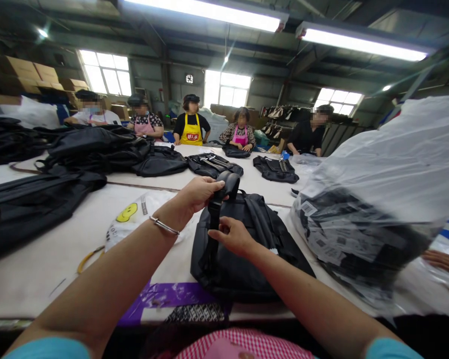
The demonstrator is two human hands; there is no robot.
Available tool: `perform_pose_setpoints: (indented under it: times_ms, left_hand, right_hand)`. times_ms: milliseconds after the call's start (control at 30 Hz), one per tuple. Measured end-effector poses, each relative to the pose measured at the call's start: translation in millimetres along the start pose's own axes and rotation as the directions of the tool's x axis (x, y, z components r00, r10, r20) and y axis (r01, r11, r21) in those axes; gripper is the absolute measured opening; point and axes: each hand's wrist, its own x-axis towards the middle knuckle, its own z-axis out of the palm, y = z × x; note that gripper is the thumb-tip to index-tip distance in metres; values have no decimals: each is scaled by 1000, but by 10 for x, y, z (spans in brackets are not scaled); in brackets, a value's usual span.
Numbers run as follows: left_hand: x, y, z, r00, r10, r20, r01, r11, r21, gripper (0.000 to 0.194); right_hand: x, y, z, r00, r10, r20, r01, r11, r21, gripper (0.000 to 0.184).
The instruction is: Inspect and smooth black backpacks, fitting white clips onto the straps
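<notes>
A black backpack (247,269) lies flat on the table before me, its straps facing up. My left hand (204,192) grips one shoulder strap (230,184) near its padded end and holds it raised and bent above the bag. Lower down, my right hand (234,237) pinches the webbing (213,239) that hangs from that strap, thumb and forefinger closed on it. The other shoulder strap (260,214) rests on the backpack. Part of the webbing's lower end blends into the dark bag.
Black bags (93,149) are heaped at the left, with more bags (275,168) across the table. A large clear plastic sack (381,164) of labelled packages stands at the right. A printed plastic bag (134,214) and purple tape (168,295) lie nearby. Several people stand along the far side.
</notes>
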Motion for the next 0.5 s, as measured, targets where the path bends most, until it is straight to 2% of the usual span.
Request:
perform_pose_setpoints:
  times_ms: [67, 200, 300, 400, 467, 500]
  left_hand:
    - [-40, -36, -11, 1000, 4, -12, -3, 999, 45, 19]
    - [-202, -292, -175, 997, -8, -79, 18, 992, 128, 26]
    - [-397, -638, -372, 983, -137, -119, 146, 987, 72, 26]
    - [-583, -984, -533, 947, -307, -95, 306, 952, -28, 30]
    - [-660, -1140, -594, 926, -367, -86, 363, 930, -65, 33]
    - [-679, -1186, -609, 925, -370, -90, 364, 928, -74, 34]
  right_hand:
    - [99, 38, -8, 998, -15, 62, 18, 999, -40, 27]
    - [206, 140, -33, 997, 20, 75, 3, 955, -295, 20]
    - [175, 180, -23, 996, 59, 72, -22, 903, -428, 19]
    - [104, 179, 8, 991, 82, 105, -20, 870, -492, 21]
    - [57, 161, 22, 988, 22, 151, 54, 874, -482, 25]
    - [35, 146, 24, 981, -44, 189, 128, 878, -461, 32]
